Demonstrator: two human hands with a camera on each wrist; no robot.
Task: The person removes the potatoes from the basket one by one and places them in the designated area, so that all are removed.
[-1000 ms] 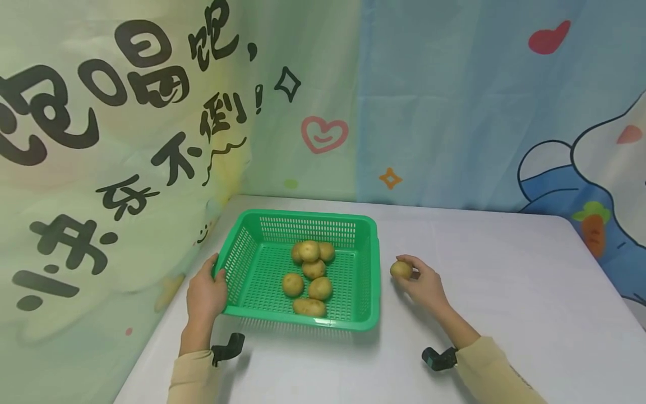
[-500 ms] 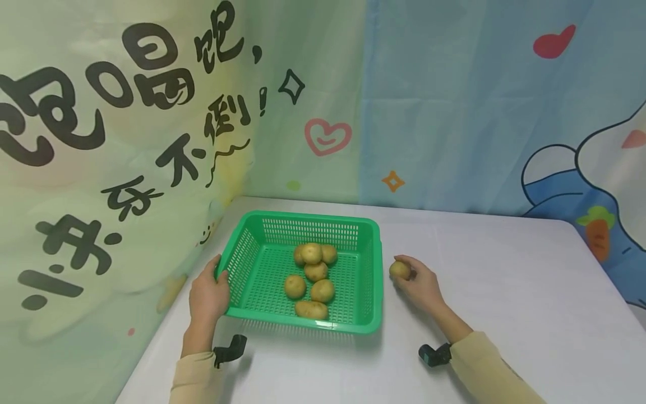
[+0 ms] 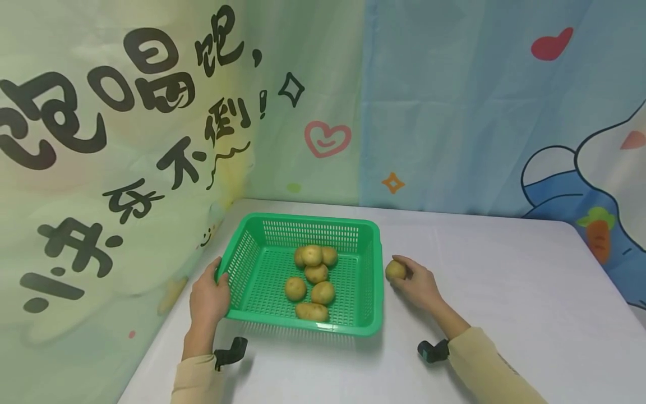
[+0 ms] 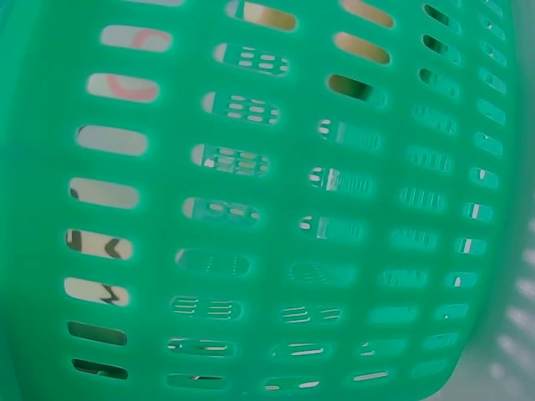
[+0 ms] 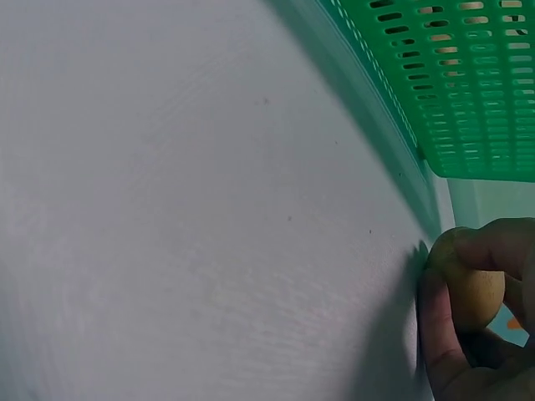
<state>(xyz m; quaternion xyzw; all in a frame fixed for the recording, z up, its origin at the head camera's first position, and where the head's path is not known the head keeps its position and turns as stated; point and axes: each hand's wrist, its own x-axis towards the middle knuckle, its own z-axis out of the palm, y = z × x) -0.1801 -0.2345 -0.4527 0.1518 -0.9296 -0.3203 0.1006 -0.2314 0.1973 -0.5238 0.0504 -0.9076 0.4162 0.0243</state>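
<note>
A green plastic basket (image 3: pixel 373 314) with slotted walls holds several potatoes (image 3: pixel 316 273). My left hand (image 3: pixel 209 294) grips its left rim, thumb on the inner side and fingers outside. In the left wrist view the basket's slotted wall (image 4: pixel 276 242) fills nearly everything and that hand does not show. Just right of the basket, my right hand (image 3: pixel 418 285) pinches a single potato (image 3: pixel 395 270) between thumb and fingers. The right wrist view shows this potato (image 5: pixel 470 288) in the fingers, low by the white surface, beside the basket's wall (image 5: pixel 476 109).
The white tabletop (image 3: pixel 504 292) extends to the right and in front of the basket. A printed curtain (image 3: pixel 444 106) hangs behind the table and along its left side. Small black wrist cameras (image 3: pixel 433 351) are strapped to both forearms.
My right hand has shifted slightly left with the potato, closer to the basket's right wall. My left hand keeps its hold on the rim. The head view has shifted a little.
</note>
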